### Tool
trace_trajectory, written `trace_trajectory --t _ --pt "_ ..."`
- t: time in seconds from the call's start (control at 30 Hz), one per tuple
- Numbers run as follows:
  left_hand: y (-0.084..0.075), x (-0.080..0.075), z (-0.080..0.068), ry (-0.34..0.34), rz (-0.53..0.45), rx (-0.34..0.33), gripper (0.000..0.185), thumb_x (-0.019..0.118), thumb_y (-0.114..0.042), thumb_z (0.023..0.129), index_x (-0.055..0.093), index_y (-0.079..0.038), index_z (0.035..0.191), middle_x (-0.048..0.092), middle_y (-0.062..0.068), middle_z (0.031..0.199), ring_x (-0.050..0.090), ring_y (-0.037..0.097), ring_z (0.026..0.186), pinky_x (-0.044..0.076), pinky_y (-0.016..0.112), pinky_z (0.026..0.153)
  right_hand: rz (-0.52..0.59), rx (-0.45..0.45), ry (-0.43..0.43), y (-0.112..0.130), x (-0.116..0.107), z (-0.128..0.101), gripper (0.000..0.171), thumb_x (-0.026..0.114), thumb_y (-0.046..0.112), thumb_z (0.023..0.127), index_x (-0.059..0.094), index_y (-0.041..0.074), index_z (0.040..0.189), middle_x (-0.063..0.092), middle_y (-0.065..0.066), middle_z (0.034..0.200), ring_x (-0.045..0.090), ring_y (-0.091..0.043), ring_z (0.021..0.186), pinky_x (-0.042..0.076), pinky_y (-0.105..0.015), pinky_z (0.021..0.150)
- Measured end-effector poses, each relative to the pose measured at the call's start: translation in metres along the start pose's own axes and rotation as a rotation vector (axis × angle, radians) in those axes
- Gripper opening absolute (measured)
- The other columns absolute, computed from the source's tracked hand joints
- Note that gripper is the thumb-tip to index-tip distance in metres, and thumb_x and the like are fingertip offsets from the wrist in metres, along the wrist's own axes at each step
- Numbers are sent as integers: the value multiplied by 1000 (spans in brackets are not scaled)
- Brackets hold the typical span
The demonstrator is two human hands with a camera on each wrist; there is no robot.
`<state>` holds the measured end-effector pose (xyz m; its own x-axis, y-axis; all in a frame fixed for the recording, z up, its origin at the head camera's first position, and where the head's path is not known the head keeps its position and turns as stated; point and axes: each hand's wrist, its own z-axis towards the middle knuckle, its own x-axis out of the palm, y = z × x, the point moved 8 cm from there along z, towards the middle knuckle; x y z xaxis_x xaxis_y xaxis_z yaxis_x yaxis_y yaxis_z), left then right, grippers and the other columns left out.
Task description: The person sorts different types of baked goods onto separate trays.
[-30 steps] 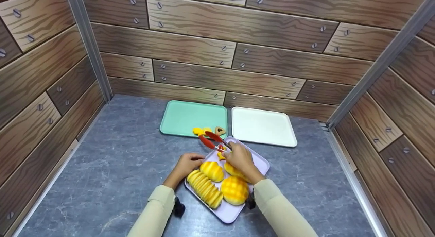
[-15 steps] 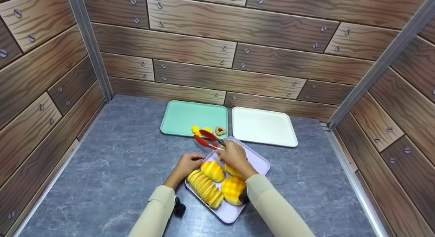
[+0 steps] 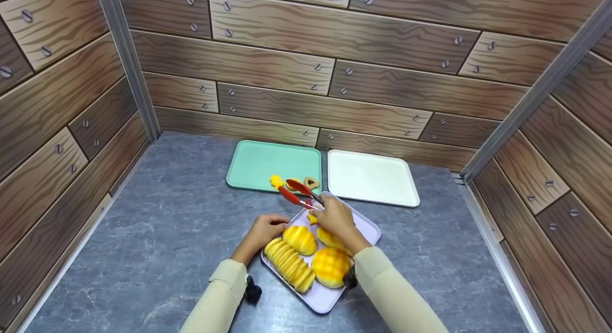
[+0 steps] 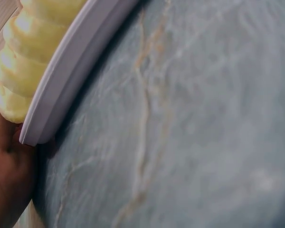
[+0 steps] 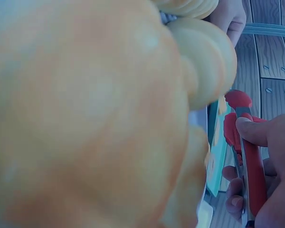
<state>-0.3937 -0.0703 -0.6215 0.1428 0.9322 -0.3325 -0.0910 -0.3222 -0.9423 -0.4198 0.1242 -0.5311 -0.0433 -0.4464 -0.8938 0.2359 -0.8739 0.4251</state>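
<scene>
Head view: the right hand (image 3: 337, 218) grips red tongs (image 3: 297, 193) over the green tray (image 3: 253, 163). Beside it, the left hand (image 3: 265, 228) grasps the lilac tray (image 3: 366, 230) of yellow buns (image 3: 299, 240) by its edge.

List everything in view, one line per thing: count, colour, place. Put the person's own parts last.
lilac tray: 1, pale purple, nearest the person, on the worktop.
buns: at least 4, yellow to orange, on the lilac tray; one long and ridged, the rest rounded.
green tray: 1, mint green, far left by the wall.
small pastries: about 3, yellow and brown, near edge of the green tray.
white tray: 1, white, right of the green tray.
tongs: 1, red, tips over the green tray's near edge.
worktop: 1, grey marbled.
left hand: grips the lilac tray's left edge.
right hand: holds the tongs.
</scene>
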Motion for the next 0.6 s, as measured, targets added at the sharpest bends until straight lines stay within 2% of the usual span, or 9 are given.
trace_trajectory --t 0.13,0.2,0.47,0.6 --pt "1 -1 0 -8 2 6 20 67 -14 94 79 -12 109 76 5 111 66 26 113 51 45 100 38 53 21 -17 -10 -9 57 76 36 89 62 9 137 67 -12 129 64 -34 113 50 -52 96" --pt "0 -1 0 -9 4 13 20 67 -13 94 79 -11 109 76 5 111 66 26 113 51 45 100 46 73 29 -26 -16 -14 64 76 37 89 57 7 143 63 -15 135 62 -37 119 48 -54 100" --pt "-1 -1 0 -16 2 3 19 67 -13 94 79 -11 108 76 6 110 67 26 111 51 45 99 11 73 20 -53 -37 -32 66 76 37 88 56 6 143 63 -17 136 61 -39 121 46 -56 102" --pt "-1 0 0 -9 4 -7 19 67 -14 94 79 -11 109 76 6 111 67 26 111 51 45 99 7 50 6 -64 -47 -41 65 78 35 87 58 5 141 66 -17 132 63 -38 115 47 -57 100"
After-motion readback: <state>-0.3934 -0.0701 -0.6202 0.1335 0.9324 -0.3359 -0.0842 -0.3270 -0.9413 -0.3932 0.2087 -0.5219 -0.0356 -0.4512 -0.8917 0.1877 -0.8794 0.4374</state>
